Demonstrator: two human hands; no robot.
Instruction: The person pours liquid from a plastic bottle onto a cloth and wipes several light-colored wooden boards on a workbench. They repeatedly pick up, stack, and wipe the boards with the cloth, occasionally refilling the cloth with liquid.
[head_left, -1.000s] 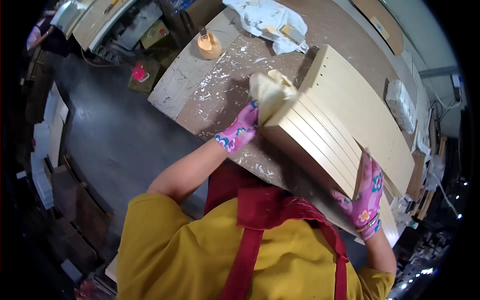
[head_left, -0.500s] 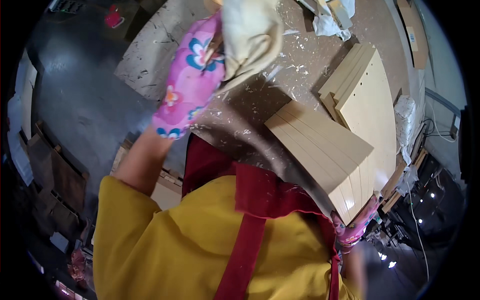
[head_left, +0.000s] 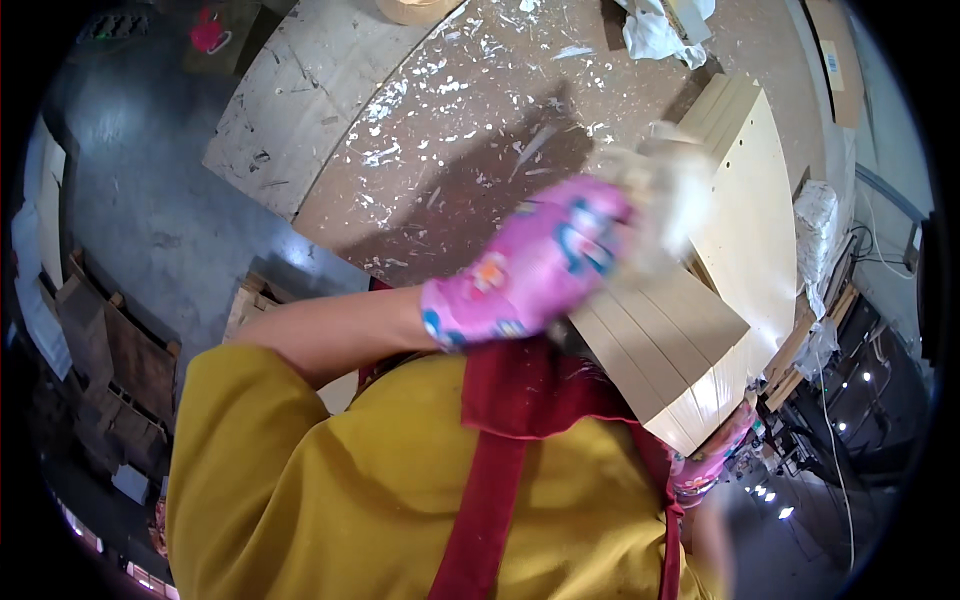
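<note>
My left hand [head_left: 545, 255], in a pink flowered glove, is closed on a cream cloth [head_left: 675, 205]; both are smeared by motion. The cloth is over the far part of a slanted stack of pale narrow boards [head_left: 665, 330]; whether it touches them I cannot tell. At the stack's near right end, my right hand [head_left: 710, 465], gloved in the same pattern, grips the boards from below, with its fingers partly hidden behind them. Beyond the stack lie larger pale panels [head_left: 760, 200] with small dark holes in the top one.
White flakes litter the brown worktable [head_left: 430, 160], beside a scuffed pale sheet [head_left: 300, 110]. White plastic wrapping [head_left: 655, 35] lies at the far edge. A white wrapped bundle [head_left: 815, 225] stands to the right. Dark wooden pieces [head_left: 115, 335] lean at the left, above a grey floor [head_left: 165, 180].
My left hand has swung with the cloth from the far left, above the table, rightward and nearer, to the boards. My right hand stays at the stack's end.
</note>
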